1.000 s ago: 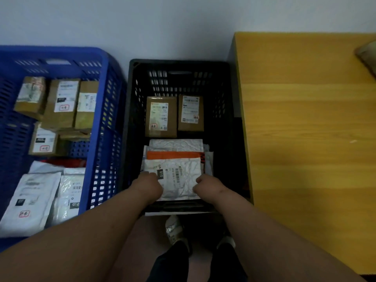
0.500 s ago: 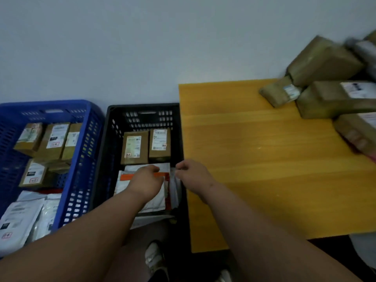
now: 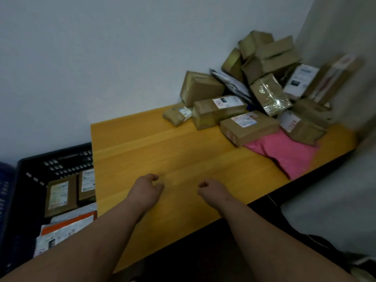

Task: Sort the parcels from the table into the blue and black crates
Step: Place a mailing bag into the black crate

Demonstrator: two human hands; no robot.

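A heap of brown cardboard parcels (image 3: 252,92) lies at the far right of the yellow table (image 3: 154,155), with a pink mailer bag (image 3: 284,153) under its front edge. The black crate (image 3: 30,167) stands left of the table and holds two brown boxes (image 3: 61,194) and white and orange mailers (image 3: 65,226). Only a sliver of the blue crate (image 3: 5,180) shows at the left edge. My left hand (image 3: 147,190) and my right hand (image 3: 211,189) hover over the table's near part, fingers loosely curled, holding nothing.
A pale wall runs behind the table and crates. A grey surface (image 3: 335,190) fills the right side beside the table's end. The table's front edge (image 3: 183,239) runs diagonally below my forearms, with dark floor under it.
Both hands have let go of the white mailer in the black crate and moved right over the table. The view has swung right, showing the parcel heap.
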